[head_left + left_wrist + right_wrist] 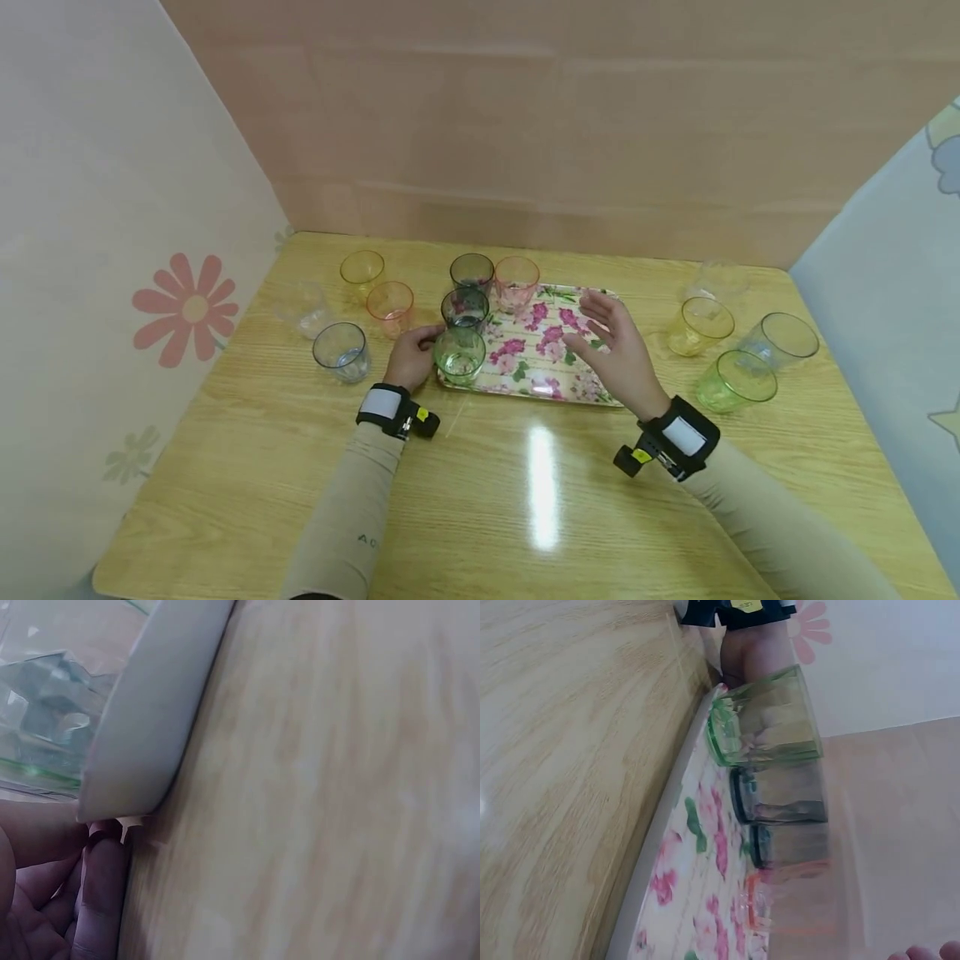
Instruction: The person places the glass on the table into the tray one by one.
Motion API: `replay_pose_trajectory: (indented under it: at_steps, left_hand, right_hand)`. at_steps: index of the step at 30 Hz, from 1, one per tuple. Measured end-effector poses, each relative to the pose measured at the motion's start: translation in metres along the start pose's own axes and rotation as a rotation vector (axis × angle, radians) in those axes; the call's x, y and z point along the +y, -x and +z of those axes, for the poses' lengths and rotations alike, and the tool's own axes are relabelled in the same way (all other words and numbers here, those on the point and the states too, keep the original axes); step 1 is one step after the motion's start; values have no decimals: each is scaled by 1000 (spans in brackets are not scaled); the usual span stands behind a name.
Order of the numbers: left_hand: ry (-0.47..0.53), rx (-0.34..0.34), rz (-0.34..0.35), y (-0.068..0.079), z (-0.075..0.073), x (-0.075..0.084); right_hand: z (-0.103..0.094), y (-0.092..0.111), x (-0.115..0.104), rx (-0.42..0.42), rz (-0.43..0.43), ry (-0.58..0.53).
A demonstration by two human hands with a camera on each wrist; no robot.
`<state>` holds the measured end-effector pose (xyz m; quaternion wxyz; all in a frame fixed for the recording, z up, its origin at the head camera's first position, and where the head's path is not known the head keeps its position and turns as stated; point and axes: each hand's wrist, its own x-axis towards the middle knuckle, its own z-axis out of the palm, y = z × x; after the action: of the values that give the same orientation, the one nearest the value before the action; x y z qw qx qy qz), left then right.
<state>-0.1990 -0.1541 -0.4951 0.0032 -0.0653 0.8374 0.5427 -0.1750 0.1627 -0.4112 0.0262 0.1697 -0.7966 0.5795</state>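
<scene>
A floral tray (551, 333) with pink flowers and a pale rim lies on the table. On its left side stand a green glass (460, 354), two dark glasses (465, 310) and a pink glass (516, 285), in a line from front to back. My left hand (411, 358) grips the tray's left edge beside the green glass; in the left wrist view the fingers (101, 900) reach under the rim. Over the tray's right part my right hand (618, 358) is held with its fingers extended and holds nothing. Only its fingertips (922, 952) enter the right wrist view.
Left of the tray stand a yellow glass (362, 273), an orange glass (391, 307), a blue glass (342, 352) and a clear glass (307, 312). On the right are a yellow glass (699, 327), a green glass (737, 382), a blue glass (780, 340) and a clear glass (717, 282).
</scene>
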Motion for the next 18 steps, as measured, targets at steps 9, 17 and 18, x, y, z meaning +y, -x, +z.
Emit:
replay_pose_trajectory:
  at_steps: [9, 17, 18]
  left_hand:
    - [-5, 12, -2, 1, 2, 0]
    - [-18, 2, -12, -3, 1, -3]
    - [-20, 3, -12, -3, 1, -3]
  right_hand:
    - [-35, 29, -3, 178, -85, -26]
    - [-66, 51, 2, 321, -121, 79]
    - [-70, 53, 2, 337, -115, 83]
